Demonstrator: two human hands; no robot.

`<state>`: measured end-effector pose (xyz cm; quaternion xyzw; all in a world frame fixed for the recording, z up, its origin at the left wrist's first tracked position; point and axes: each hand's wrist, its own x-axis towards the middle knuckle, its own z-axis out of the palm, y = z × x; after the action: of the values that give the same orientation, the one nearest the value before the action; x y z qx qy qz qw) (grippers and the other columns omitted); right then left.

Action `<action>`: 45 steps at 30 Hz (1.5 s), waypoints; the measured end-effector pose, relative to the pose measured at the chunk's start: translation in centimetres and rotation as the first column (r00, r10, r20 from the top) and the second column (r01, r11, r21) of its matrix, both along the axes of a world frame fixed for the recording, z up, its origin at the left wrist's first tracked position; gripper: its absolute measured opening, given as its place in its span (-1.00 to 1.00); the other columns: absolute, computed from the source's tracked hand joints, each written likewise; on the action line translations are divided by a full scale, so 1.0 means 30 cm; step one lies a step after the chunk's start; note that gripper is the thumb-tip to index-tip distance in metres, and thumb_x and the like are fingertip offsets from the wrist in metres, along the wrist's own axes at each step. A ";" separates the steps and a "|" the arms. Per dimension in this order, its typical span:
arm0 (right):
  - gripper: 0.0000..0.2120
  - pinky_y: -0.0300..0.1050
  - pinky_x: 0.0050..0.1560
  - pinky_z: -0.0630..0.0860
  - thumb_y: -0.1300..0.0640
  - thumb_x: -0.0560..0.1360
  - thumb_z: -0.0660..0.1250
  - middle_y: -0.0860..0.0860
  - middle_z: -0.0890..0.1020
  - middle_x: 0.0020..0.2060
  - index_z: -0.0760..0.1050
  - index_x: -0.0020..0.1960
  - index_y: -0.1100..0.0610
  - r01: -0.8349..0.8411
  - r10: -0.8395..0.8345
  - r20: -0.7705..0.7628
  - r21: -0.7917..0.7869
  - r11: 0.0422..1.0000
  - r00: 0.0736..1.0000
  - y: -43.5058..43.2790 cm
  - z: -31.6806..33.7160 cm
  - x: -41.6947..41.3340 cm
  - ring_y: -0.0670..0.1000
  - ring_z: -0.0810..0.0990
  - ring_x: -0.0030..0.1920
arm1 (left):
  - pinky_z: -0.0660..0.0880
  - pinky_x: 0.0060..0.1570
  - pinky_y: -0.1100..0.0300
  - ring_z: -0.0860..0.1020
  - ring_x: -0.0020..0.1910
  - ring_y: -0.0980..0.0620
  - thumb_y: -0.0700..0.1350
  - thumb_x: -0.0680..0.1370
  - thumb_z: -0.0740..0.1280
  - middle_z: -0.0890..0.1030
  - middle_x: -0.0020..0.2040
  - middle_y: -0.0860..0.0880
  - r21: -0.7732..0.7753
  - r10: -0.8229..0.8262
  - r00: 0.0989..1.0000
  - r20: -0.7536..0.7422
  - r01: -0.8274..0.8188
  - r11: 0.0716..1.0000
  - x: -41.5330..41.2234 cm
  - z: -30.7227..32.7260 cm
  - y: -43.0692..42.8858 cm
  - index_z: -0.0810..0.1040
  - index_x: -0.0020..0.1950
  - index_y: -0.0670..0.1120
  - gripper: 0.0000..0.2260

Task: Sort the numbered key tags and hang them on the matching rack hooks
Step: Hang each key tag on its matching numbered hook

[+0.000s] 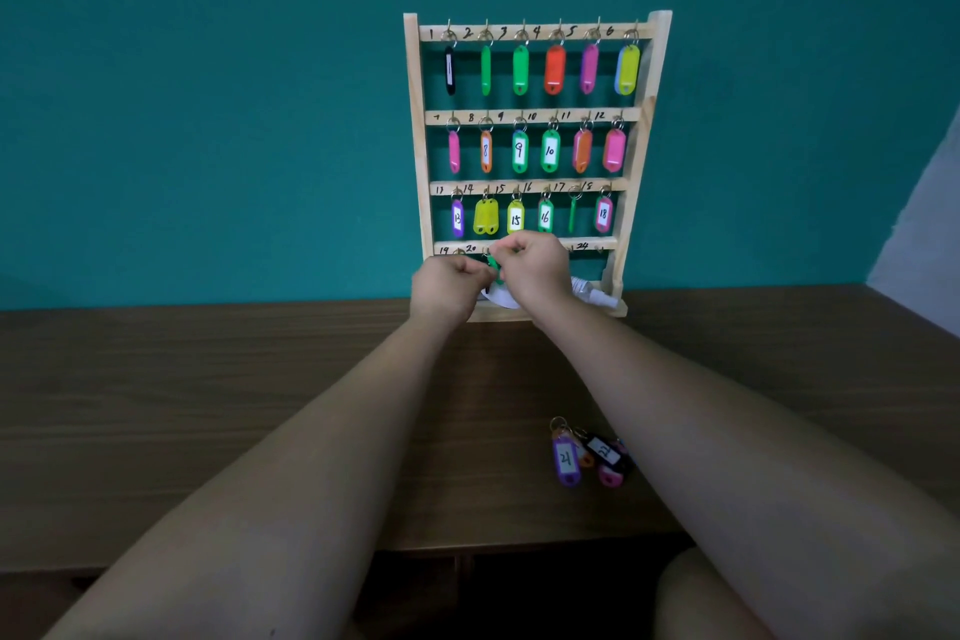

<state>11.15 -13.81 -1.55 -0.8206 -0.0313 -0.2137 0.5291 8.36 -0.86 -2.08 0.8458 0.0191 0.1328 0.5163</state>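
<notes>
— Pinching what, those fingers at the foot of the rack?
— One slim green plastic key tag (493, 269). The right hand (535, 265) has its fingertips closed together on it, just under the lowest rail of the pale wooden rack (421, 120), by the hook marked 20. The left hand (449, 283) is curled tight and touches the tag's other side; whether it grips, I cannot tell.
— And higher on the rack?
— Eighteen glossy oblong tags on metal split rings, six under each of the three upper rails. Several show white paper labels with handwritten numbers.
— In front of the rack?
— One small heap on the brown wood-grain table (208, 405). It holds a purple tag (566, 460) labelled 21, a black tag (602, 452) labelled 22, a pink tag (610, 477) and a half-hidden orange tag (586, 457); four that I can count.
— Behind the rack?
— A flat teal wall (208, 94).
</notes>
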 end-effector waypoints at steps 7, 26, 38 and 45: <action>-0.82 0.00 -0.05 0.67 0.15 0.57 0.43 0.06 0.74 -0.21 0.71 -0.19 0.14 0.074 -0.076 -0.044 -0.049 0.996 0.996 0.018 -0.005 0.012 0.12 0.71 -0.10 | 0.45 -0.23 0.26 0.62 -0.12 0.08 -0.08 0.55 0.44 0.71 -0.17 0.09 0.056 0.031 0.999 -0.037 -0.029 0.998 -0.010 -0.009 -0.011 0.74 -0.16 -0.02 -0.88; -0.88 -0.23 -0.45 0.41 0.18 0.61 0.37 0.03 0.74 -0.24 0.67 -0.06 0.14 -0.372 0.158 -0.439 -0.459 0.807 0.884 -0.192 0.068 -0.229 -0.04 0.63 -0.42 | 0.59 0.02 0.19 0.66 -0.04 0.07 0.04 0.47 0.54 0.74 -0.09 0.07 0.500 -0.274 0.945 -0.178 0.326 0.802 -0.144 0.039 -0.022 0.75 -0.10 0.06 -0.92; -0.89 -0.23 -0.31 0.45 0.06 0.60 0.46 -0.01 0.71 -0.09 0.69 0.10 0.03 -0.676 0.221 -0.709 -0.459 0.576 0.669 -0.352 0.096 -0.392 -0.11 0.55 -0.28 | 0.54 -0.07 0.21 0.65 -0.17 0.09 -0.04 0.49 0.56 0.75 -0.11 0.00 0.455 -0.526 0.737 -0.424 0.675 0.581 -0.262 0.031 -0.085 0.76 -0.01 0.11 -0.90; -0.81 -0.11 -0.07 0.48 -0.01 0.44 0.63 -0.23 0.66 -0.24 0.71 0.01 -0.05 -0.708 0.296 -0.680 -0.467 0.530 0.671 -0.361 0.083 -0.434 -0.17 0.59 -0.15 | 0.56 0.02 0.20 0.70 0.00 0.00 -0.07 0.45 0.60 0.75 -0.07 0.05 0.451 -0.531 0.721 -0.445 0.692 0.563 -0.291 0.016 -0.104 0.76 0.02 0.07 -0.83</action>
<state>-1.87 -24.66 0.94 -0.9316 -0.2113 0.2164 0.2018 -0.38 -3.99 -1.59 0.9236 -0.2529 -0.1688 0.2333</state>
